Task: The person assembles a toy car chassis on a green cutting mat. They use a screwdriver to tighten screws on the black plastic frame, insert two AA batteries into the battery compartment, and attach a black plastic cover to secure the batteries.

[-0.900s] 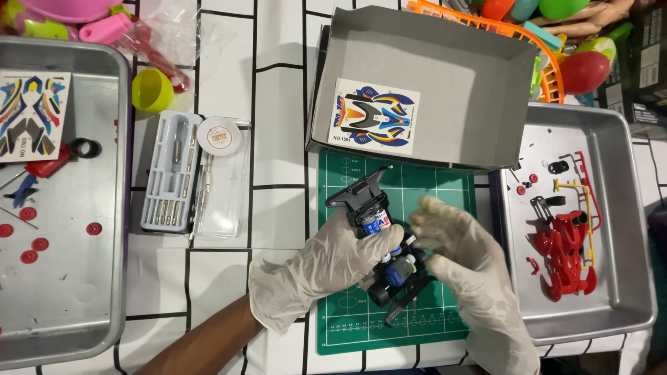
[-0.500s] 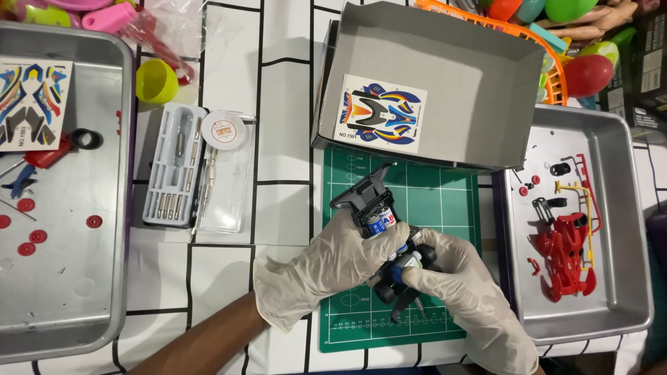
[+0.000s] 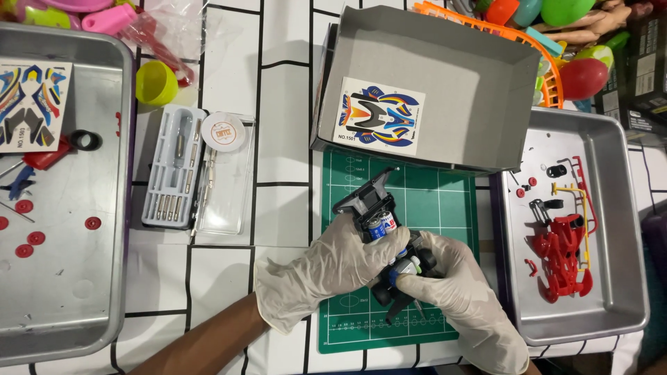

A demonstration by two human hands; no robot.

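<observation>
Chassis: a black toy-car chassis (image 3: 379,222) sits at centre frame, over the green mat (image 3: 445,208), its front end pointing to the upper left; two batteries show in its middle.
Left hand: gloved (image 3: 326,267), coming in from the lower left, fingers curled round the chassis's middle and closed on it.
Right hand: gloved (image 3: 458,288), coming in from the lower right, fingertips pinched on the chassis's rear end, by a small blue part.
Surface: a white desk (image 3: 285,139) with black brick-like lines; the mat lies on it at lower centre.
Forearms: the left one is bare below the glove cuff and crosses the lower edge of the frame.
Box: an open grey box (image 3: 472,90) stands just above the mat, with a sticker sheet (image 3: 380,117) lying in its lower left corner.
Right tray: a metal tray (image 3: 611,208) at the right edge holds a red car body (image 3: 559,253) and small loose parts.
Left tray: a metal tray (image 3: 76,292) at the left edge holds another sticker sheet (image 3: 31,104) and red wheels (image 3: 28,229).
Tool set: a grey screwdriver case (image 3: 174,167) lies left of the mat, its clear lid open beside it.
Top edge: bright plastic toys, a yellow-green cup (image 3: 156,82) and an orange basket (image 3: 542,55).
</observation>
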